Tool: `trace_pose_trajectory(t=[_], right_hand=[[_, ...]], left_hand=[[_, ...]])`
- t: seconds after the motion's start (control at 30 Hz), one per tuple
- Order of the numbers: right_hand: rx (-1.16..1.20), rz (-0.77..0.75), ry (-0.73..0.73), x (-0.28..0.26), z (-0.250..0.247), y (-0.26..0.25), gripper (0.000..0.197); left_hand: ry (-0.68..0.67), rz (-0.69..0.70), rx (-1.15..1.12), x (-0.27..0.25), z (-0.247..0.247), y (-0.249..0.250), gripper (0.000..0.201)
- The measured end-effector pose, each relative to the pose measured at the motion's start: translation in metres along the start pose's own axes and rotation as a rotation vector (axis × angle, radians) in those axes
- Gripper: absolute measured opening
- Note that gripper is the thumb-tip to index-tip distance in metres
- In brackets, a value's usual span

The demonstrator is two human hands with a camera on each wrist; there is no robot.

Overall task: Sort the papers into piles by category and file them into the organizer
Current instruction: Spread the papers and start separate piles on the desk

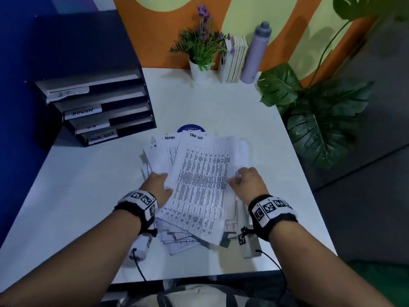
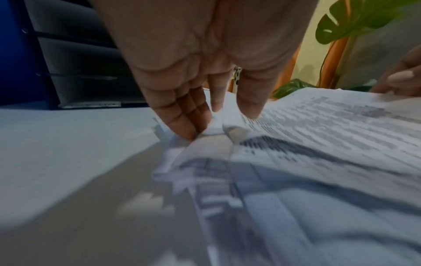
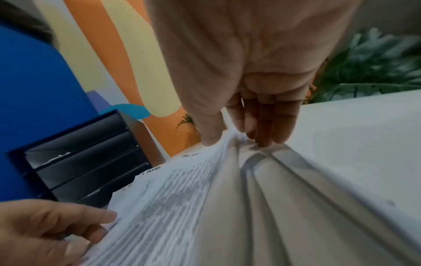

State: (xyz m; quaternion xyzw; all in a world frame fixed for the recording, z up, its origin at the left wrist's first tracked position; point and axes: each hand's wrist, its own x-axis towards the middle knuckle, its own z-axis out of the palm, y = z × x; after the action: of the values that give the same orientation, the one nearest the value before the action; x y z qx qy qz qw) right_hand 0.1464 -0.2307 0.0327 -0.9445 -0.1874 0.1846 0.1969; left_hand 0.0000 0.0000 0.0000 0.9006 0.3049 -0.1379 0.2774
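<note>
A loose stack of printed papers (image 1: 201,173) lies fanned on the white table (image 1: 88,196). Its top sheet is headed TASK LIST and the one beneath it ADMIN. My left hand (image 1: 166,181) grips the stack's left edge. In the left wrist view that hand (image 2: 218,124) has its thumb on top of the papers (image 2: 318,126) and its fingers underneath. My right hand (image 1: 236,176) holds the right edge, and my right hand (image 3: 237,142) pinches the papers (image 3: 182,207) the same way. The dark organizer (image 1: 99,107) stands at the table's far left, its trays labelled IT, ADMIN and TASK LIST.
Along the back wall stand a potted purple-flowered plant (image 1: 200,52), a row of books (image 1: 234,58) and a lilac bottle (image 1: 254,54). A large-leafed plant (image 1: 314,120) overhangs the table's right edge. A blue round sticker (image 1: 191,129) peeks out behind the papers.
</note>
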Motion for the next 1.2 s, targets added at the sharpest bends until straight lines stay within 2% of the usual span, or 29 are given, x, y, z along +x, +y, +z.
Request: trace_pose_trajectory(t=[0.1,0.17,0.23,0.3,0.4,0.5,0.57,0.63,0.73,0.77,0.87,1.0,1.07,1.13,1.2], right_hand=[[0.046,0.09,-0.071,-0.004,0.007,0.002,0.041],[0.066,0.078,-0.082,-0.008,0.015,0.004,0.052],[0.097,0.07,-0.079,-0.011,0.018,0.005,0.057],[0.096,0.06,-0.084,-0.013,0.017,0.009,0.05],[0.082,0.058,-0.015,-0.013,0.011,0.016,0.019],[0.128,0.029,0.158,-0.01,-0.004,0.02,0.012],[0.254,0.045,0.193,-0.006,-0.012,0.019,0.012],[0.416,0.08,0.164,-0.002,-0.015,0.017,0.012],[0.61,0.102,0.091,-0.001,-0.011,0.008,0.005],[0.631,0.103,0.058,-0.002,-0.008,0.005,0.009],[0.547,0.109,-0.027,-0.005,0.002,-0.001,0.008],[0.403,0.161,0.013,0.003,0.006,0.01,0.017],[0.432,0.204,0.014,0.008,0.001,0.015,0.021],[0.508,0.221,-0.046,0.008,-0.002,0.014,0.028],[0.556,0.197,-0.126,0.006,-0.001,0.008,0.024]], left_hand=[[-0.122,-0.065,-0.031,-0.008,0.008,0.0,0.084],[-0.157,-0.068,-0.089,-0.017,0.017,-0.001,0.084],[-0.148,-0.052,-0.106,-0.025,0.021,-0.001,0.076],[-0.142,-0.017,-0.129,-0.031,0.022,-0.001,0.065],[-0.084,-0.03,-0.209,-0.033,0.021,-0.006,0.058],[-0.056,-0.069,-0.256,-0.03,0.017,-0.013,0.056],[-0.065,-0.101,-0.281,-0.028,0.015,-0.012,0.053],[-0.042,-0.102,-0.349,-0.025,0.013,-0.006,0.052],[0.01,-0.149,-0.581,-0.026,0.01,0.003,0.048],[0.033,-0.151,-0.633,-0.025,0.01,0.003,0.045],[0.092,-0.19,-0.61,-0.021,0.01,-0.005,0.041],[0.177,-0.289,-0.526,-0.021,0.009,-0.019,0.029],[0.207,-0.311,-0.545,-0.022,0.007,-0.025,0.028],[0.225,-0.313,-0.575,-0.022,0.007,-0.028,0.029],[0.241,-0.285,-0.622,-0.023,0.005,-0.023,0.029]])
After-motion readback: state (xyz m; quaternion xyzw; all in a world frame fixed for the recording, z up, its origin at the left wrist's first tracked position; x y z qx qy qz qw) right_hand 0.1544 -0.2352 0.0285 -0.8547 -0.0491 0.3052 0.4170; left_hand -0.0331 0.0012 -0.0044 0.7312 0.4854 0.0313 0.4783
